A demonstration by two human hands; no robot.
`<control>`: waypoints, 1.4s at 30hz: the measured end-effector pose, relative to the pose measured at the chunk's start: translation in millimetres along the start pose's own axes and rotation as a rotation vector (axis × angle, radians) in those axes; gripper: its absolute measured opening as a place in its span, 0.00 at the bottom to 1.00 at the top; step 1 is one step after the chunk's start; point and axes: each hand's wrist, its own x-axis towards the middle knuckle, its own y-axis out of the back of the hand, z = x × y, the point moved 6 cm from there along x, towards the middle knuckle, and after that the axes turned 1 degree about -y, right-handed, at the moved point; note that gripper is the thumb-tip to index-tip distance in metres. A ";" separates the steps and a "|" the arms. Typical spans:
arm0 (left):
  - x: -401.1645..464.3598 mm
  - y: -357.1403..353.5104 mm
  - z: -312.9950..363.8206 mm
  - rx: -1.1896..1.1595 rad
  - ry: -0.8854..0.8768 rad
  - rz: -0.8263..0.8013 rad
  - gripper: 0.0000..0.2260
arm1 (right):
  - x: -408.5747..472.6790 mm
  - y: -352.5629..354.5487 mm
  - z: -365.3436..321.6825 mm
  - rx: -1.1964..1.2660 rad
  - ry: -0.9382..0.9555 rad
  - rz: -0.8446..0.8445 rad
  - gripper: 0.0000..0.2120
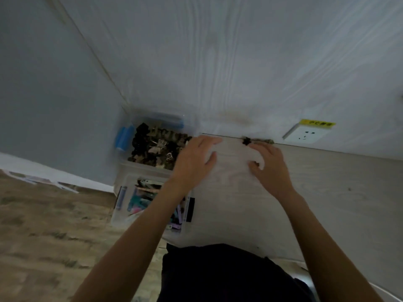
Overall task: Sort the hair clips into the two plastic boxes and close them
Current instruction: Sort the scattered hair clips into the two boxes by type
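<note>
Presently both hands rest on a clear plastic lid [231, 162] lying flat on the pale wooden table [327, 192], close to the wall. The left hand [194, 158] grips the lid's left edge, fingers curved over the far side and thumb pointing inward across the top. The right hand [270, 166] grips the right edge, fingers bent over it, thumb tucked toward the middle. The lid is nearly see-through and its outline is faint.

Two open plastic boxes stand at the table's left end, one behind the other. The far box [152, 147], with blue latches, holds a heap of dark brown and black hair clips [157, 147]. The near box [152, 203], partly hidden under the left forearm, holds flat coloured clips [139, 203] in pink, teal and purple.

Two loose clips lie against the wall just beyond the right hand: a small black clip [246, 140] and a blurred brownish clip [267, 141].

A white wall socket [305, 134] with a yellow label sits to the right.
</note>
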 end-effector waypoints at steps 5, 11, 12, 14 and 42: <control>38.8 -91.1 24.0 -0.018 0.103 -0.442 0.36 | 1.5 -15.8 86.9 -0.196 -0.248 -0.243 0.52; 61.9 -160.9 15.4 0.228 0.072 -0.644 0.56 | 30.6 -26.4 90.5 -0.234 -0.231 -0.279 0.55; 64.7 -165.1 16.3 0.231 0.055 -0.626 0.55 | 32.8 -27.4 92.4 -0.247 -0.226 -0.275 0.53; 68.6 -169.6 17.7 0.213 0.040 -0.596 0.50 | 35.8 -28.7 95.6 -0.207 -0.202 -0.248 0.49; -16.3 -99.7 20.0 -0.605 0.373 -0.459 0.22 | -30.8 -16.5 21.5 0.271 -0.193 -0.139 0.15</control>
